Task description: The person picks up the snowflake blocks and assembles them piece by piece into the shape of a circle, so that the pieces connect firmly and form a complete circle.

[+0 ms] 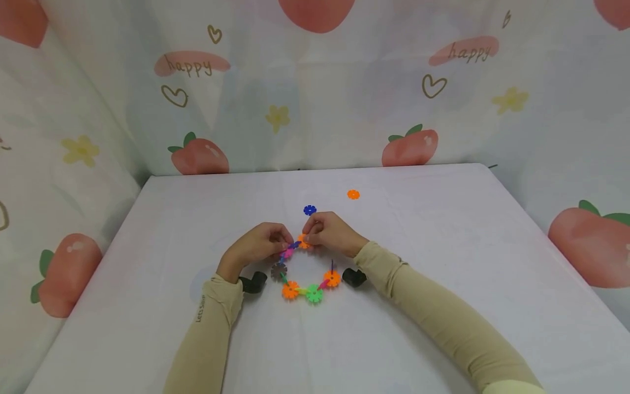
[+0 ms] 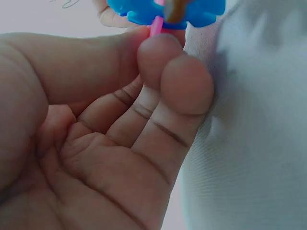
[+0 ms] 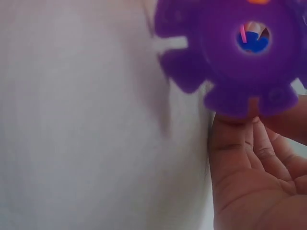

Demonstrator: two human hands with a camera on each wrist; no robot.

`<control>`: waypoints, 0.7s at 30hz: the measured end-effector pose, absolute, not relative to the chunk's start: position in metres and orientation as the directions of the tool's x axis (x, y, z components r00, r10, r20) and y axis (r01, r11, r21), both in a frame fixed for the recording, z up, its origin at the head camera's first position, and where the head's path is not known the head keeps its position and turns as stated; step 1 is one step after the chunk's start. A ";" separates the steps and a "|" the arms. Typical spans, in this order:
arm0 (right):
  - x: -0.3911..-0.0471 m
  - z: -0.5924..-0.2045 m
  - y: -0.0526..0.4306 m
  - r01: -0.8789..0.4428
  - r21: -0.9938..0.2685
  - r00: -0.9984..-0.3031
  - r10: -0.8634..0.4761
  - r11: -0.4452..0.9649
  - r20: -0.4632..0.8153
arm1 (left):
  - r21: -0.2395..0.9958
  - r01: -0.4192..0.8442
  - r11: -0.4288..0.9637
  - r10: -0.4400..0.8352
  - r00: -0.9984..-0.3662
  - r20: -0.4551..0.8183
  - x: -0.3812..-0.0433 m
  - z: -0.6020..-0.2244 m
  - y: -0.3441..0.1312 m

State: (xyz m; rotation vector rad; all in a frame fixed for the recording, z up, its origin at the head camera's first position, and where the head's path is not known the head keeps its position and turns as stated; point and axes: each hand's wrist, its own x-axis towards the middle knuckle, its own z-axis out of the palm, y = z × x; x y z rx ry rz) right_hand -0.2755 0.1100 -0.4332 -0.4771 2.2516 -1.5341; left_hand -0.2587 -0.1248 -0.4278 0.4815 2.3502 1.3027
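Note:
Interlocking notched plastic discs make a curved chain on the table, with a gap on its right side. My left hand (image 1: pixel 262 243) pinches a pink disc (image 1: pixel 287 253) in the chain's upper left part. In the left wrist view its thumb and fingertips meet at a pink edge, below a blue disc (image 2: pixel 206 12). My right hand (image 1: pixel 332 232) pinches an orange disc (image 1: pixel 303 241), joined to a dark blue disc (image 1: pixel 295 245) beside it. At the chain's other end a purple disc (image 3: pixel 220 57) stands on edge, partly hiding the right hand in the right wrist view.
A loose blue disc (image 1: pixel 309 210) lies just beyond the right hand, and a loose orange disc (image 1: pixel 353 194) farther back. Lower in the chain are a grey disc (image 1: pixel 278 271), an orange disc (image 1: pixel 290 290) and a green disc (image 1: pixel 314 294). A patterned curtain (image 1: pixel 315 109) hangs behind the table.

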 end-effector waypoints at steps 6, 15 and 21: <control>-0.277 -0.432 0.111 -0.129 -0.920 -0.853 -0.515 0.370 -0.087 | 0.872 0.044 0.488 0.515 -0.821 -0.247 -0.257 -0.424 -0.127; -0.277 -0.427 0.112 -0.117 -0.925 -0.808 -0.577 0.362 -0.123 | 0.787 0.128 0.604 0.472 -0.853 -0.224 -0.259 -0.418 -0.132; -0.278 -0.426 0.113 -0.082 -0.936 -0.800 -0.583 0.343 -0.143 | 0.828 0.116 0.548 0.460 -0.869 -0.183 -0.264 -0.426 -0.121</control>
